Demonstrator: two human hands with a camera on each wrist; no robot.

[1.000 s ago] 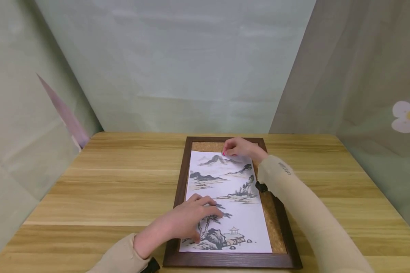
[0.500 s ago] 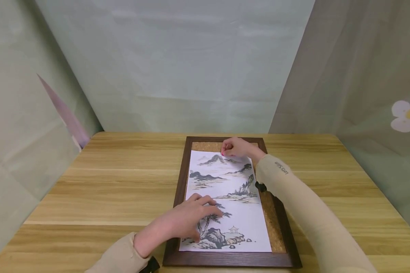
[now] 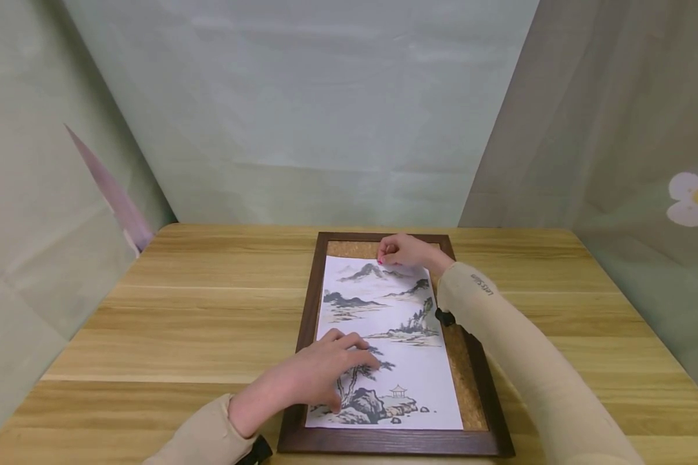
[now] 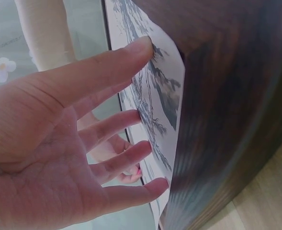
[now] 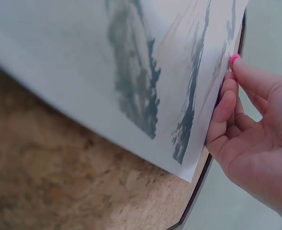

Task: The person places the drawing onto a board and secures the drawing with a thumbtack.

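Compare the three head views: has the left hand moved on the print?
No. The left hand lies flat at the same spot on the print, judged against the frame; its fingertips sit by the same painted tree.

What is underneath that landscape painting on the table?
Under the landscape print lies a cork board in a dark wooden frame. Cork shows along the top and right; the rest is covered.
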